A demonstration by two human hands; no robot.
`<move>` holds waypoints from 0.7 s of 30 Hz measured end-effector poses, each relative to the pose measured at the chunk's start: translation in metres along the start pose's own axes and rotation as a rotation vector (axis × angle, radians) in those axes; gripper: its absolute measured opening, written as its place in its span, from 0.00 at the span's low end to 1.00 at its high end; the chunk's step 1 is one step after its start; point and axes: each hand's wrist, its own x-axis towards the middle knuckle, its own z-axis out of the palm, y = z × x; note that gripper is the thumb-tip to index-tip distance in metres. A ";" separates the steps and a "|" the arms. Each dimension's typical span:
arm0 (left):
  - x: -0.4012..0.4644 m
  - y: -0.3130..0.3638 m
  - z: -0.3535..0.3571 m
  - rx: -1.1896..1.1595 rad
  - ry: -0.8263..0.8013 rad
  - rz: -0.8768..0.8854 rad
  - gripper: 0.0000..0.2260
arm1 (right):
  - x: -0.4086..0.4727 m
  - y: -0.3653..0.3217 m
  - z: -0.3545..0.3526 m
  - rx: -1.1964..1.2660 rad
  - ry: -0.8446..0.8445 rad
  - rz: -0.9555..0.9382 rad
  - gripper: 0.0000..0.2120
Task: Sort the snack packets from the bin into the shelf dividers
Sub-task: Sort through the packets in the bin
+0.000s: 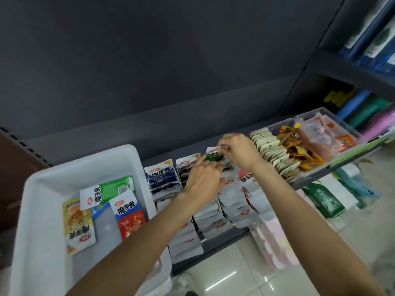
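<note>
Both hands: left hand, right hand pinch glossy green packet.

one white bin — three packets inside, maybe four — two hands

Both bare forearms were extended forward and upward from the lower edge of the view, converging toward the middle. The left hand was seen from the back, its fingers curled forward and down, the fingertips pinched together. The right hand was held just beyond it, knuckles up, wrist bent, thumb and forefinger pinched. The two hands were nearly touching.
</note>
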 end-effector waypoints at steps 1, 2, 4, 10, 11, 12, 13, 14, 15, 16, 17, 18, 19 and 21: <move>-0.001 0.000 0.000 -0.004 0.005 -0.005 0.20 | 0.003 -0.002 0.002 -0.005 -0.002 0.012 0.05; -0.001 -0.001 -0.001 -0.004 0.013 -0.011 0.20 | 0.007 -0.004 0.004 -0.039 -0.006 0.010 0.05; -0.002 0.000 -0.001 0.014 0.005 -0.008 0.20 | 0.011 -0.005 0.005 -0.157 -0.070 0.007 0.06; -0.005 0.004 0.000 0.009 0.042 0.007 0.18 | 0.004 -0.013 0.022 -0.320 -0.220 0.015 0.12; -0.008 0.003 0.000 -0.002 0.058 0.016 0.18 | 0.003 -0.012 0.022 -0.311 -0.212 0.029 0.12; -0.012 0.001 0.000 -0.016 0.085 0.023 0.18 | 0.003 -0.011 0.021 -0.288 -0.199 0.043 0.11; -0.017 -0.003 -0.001 -0.032 0.135 0.032 0.18 | 0.002 -0.011 0.019 -0.240 -0.166 0.054 0.10; -0.023 -0.008 -0.003 -0.055 0.218 0.038 0.16 | -0.001 -0.012 0.015 -0.155 -0.100 0.061 0.10; -0.031 -0.014 -0.006 -0.090 0.326 0.033 0.15 | -0.006 -0.017 0.010 -0.038 -0.007 0.065 0.10; -0.041 -0.022 -0.011 -0.145 0.444 0.014 0.13 | -0.013 -0.027 0.005 0.081 0.101 0.059 0.10; -0.054 -0.032 -0.015 -0.202 0.557 -0.014 0.11 | -0.020 -0.041 -0.002 0.183 0.206 0.040 0.11; -0.068 -0.043 -0.020 -0.244 0.662 -0.054 0.09 | -0.027 -0.059 -0.008 0.272 0.286 0.013 0.10; -0.085 -0.055 -0.025 -0.264 0.740 -0.114 0.08 | -0.034 -0.079 -0.014 0.356 0.327 -0.012 0.10; -0.121 -0.084 -0.029 -0.271 0.800 -0.288 0.07 | -0.043 -0.123 -0.017 0.511 0.328 -0.075 0.10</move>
